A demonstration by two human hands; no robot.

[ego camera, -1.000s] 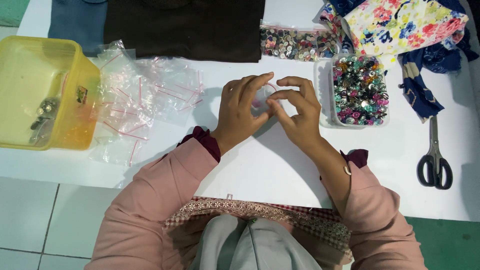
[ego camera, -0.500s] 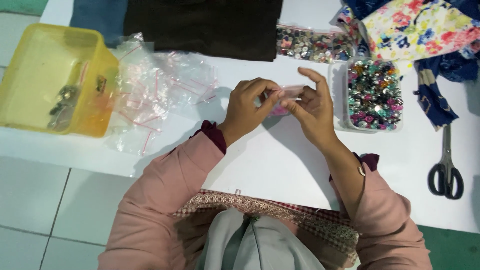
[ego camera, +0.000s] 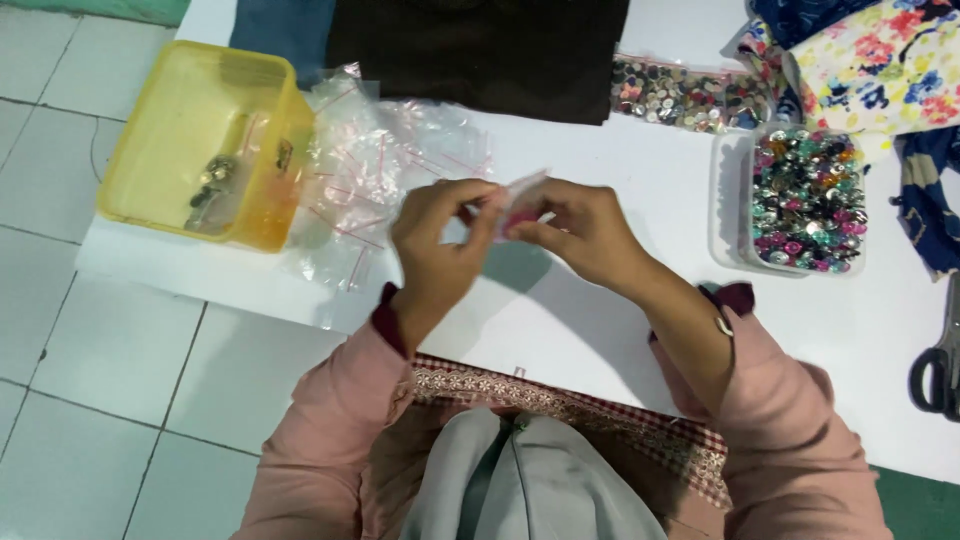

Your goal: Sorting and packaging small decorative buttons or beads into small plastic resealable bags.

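Small clear plastic bag [ego camera: 520,200], pinched between both hands above the white table [ego camera: 600,330], is largely covered by fingers, so only its upper corner and a pink patch inside are seen; what the pink contents are cannot be made out. Nearest the camera, a grey head covering [ego camera: 520,490] and pink sleeves are cut off by the lower edge. The left hand [ego camera: 440,235] is curled nearly closed, its fingertips gripping the bag's left edge. The right hand [ego camera: 585,230] is likewise closed to a pinch on the bag's right side, thumb and forefinger pressed on the film. The bag appears thin, see-through and slightly crumpled. Just left of the hands, a loose heap of empty clear bags [ego camera: 385,170] with red seal strips is spread, touching a yellow tub [ego camera: 150,120] in which a few filled bags lie, hard to make out. To the right, a clear box of coloured buttons [ego camera: 805,200] is placed, with scissors [ego camera: 940,365] cut off at the edge. Farther back, a dark cloth [ego camera: 480,45], a bag of buttons [ego camera: 680,95] and floral fabric [ego camera: 880,60] are laid.
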